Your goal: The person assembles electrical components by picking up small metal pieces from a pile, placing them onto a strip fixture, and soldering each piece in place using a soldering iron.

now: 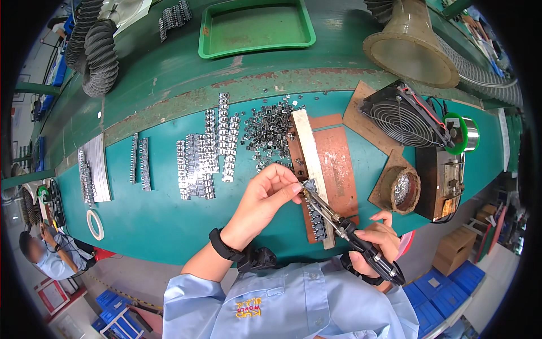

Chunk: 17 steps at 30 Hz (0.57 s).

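My right hand [379,246] is wrapped round the black handle of a soldering iron [342,226], whose metal tip points up and left. The tip is close to the fingertips of my left hand [270,195]. Thumb and forefinger of that hand are pinched together at the upper end of a dark strip of small parts [317,223]; what lies between them is too small to make out. This strip lies along a pale wooden bar [311,158] on a reddish-brown board [337,164]. Beyond my left hand spreads a pile of small metal pieces [271,130].
Several finished-looking strips [197,161] lie left of the pile. A black fan [403,116], a green solder spool [463,134], a round pot [402,189] and a dark metal box [439,183] stand on the right. At the back are a green tray [257,31] and an extraction funnel [412,48].
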{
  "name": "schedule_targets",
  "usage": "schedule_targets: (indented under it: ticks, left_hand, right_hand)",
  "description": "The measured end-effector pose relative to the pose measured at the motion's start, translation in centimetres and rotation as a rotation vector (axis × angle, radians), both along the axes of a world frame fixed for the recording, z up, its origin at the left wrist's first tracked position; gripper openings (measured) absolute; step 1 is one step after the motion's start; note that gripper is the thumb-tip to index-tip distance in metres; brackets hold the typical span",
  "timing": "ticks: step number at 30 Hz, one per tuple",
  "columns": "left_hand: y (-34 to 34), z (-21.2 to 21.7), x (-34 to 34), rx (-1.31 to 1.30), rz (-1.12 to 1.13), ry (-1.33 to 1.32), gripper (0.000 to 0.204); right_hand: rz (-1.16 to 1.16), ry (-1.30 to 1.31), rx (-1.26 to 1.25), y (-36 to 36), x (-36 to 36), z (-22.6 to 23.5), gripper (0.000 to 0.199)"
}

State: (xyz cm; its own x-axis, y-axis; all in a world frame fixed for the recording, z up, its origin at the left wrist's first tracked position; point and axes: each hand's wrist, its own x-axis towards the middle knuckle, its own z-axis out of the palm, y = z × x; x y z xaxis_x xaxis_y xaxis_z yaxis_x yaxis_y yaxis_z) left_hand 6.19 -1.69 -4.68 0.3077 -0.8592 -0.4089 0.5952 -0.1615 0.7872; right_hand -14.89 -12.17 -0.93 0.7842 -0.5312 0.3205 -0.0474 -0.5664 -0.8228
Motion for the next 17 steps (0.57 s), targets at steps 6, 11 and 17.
schedule_targets:
  ticks: [6, 11, 17]
  left_hand:
    - [0.1, 0.0, 0.0, 0.016, -0.001, -0.010, 0.008]
    - [0.1, 0.0, 0.0, 0.005, -0.007, -0.026, 0.008]
    - [0.1, -0.1, -0.1, 0.001, -0.009, -0.054, 0.007]
  right_hand:
    - [0.004, -0.002, 0.008, 0.0, -0.1, -0.1, 0.030]
    - [-0.032, -0.063, -0.009, 0.3, -0.7, -1.1, 0.034]
    - [-0.227, -0.242, 0.113, 2.2, -2.3, -4.5, 0.044]
